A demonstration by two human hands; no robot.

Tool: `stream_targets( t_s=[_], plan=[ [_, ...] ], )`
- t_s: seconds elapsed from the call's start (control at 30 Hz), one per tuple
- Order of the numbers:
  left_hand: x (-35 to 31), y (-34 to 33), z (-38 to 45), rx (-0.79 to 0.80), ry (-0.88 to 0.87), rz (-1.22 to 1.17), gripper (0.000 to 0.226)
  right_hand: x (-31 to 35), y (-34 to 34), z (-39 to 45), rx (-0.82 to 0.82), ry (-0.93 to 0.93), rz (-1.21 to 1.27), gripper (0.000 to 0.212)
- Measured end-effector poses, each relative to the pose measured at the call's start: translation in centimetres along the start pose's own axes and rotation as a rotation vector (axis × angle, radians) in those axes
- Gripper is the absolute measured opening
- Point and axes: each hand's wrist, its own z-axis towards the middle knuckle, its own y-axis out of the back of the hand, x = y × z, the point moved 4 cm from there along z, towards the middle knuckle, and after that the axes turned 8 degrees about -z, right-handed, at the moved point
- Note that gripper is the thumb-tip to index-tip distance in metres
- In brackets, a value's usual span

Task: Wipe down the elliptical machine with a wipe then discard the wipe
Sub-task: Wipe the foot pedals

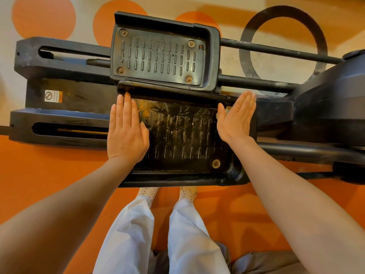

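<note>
I look straight down on a black elliptical machine (pixel 324 107) with two ribbed foot pedals. The near pedal (pixel 181 139) is dusty and smeared; the far pedal (pixel 158 56) sits higher in the frame. My left hand (pixel 126 131) lies flat, fingers straight, over the near pedal's left end. My right hand (pixel 237 117) is held flat with fingers together at the pedal's right end, palm facing inward. Neither hand holds anything, and no wipe is in view.
The machine's rear rails (pixel 59 123) stretch to the left with a warning sticker (pixel 53 95) between them. The floor (pixel 39 175) is orange with cream areas and circles. My legs in light trousers (pixel 187 234) and my shoes stand just in front of the near pedal.
</note>
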Motion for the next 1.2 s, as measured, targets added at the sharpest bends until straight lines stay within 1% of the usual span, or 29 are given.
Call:
stream_targets(
  t_s=[0.13, 0.37, 0.57, 0.67, 0.73, 0.83, 1.0, 1.1, 1.2],
  plan=[
    [-0.1, 0.0, 0.0, 0.0, -0.003, 0.0, 0.063, -0.9, 0.5, -0.2, 0.005, 0.071, -0.001, 0.078],
    [0.0, 0.0, 0.0, 0.003, 0.005, -0.01, 0.064, -3.2, 0.3, -2.2, -0.017, 0.055, 0.001, 0.081],
    [0.0, 0.0, 0.0, -0.006, -0.003, -0.01, 0.063, -2.7, 0.8, 0.0, 0.032, -0.021, 0.013, 0.079],
    [-0.1, 0.1, -0.1, -0.005, -0.001, -0.013, 0.063, -3.3, 0.4, -1.4, -0.007, -0.018, -0.06, 0.078],
    [-0.1, 0.1, -0.1, -0.005, -0.001, -0.013, 0.063, -3.9, -0.2, -3.6, -0.031, -0.033, -0.091, 0.082],
    [-0.1, 0.1, -0.1, -0.005, 0.002, -0.01, 0.063, -4.7, -1.4, -6.4, -0.012, -0.077, -0.134, 0.087],
    [-0.1, 0.1, 0.0, -0.001, 0.0, -0.009, 0.063, -4.5, -1.1, -4.6, -0.02, -0.11, -0.128, 0.089],
    [0.0, 0.0, -0.1, -0.006, -0.006, -0.006, 0.063, -4.4, -0.4, -3.1, -0.017, -0.085, -0.098, 0.086],
    [-0.1, 0.1, -0.1, -0.004, -0.008, -0.012, 0.063, -4.7, -0.3, -4.5, -0.019, -0.038, -0.101, 0.089]
  ],
)
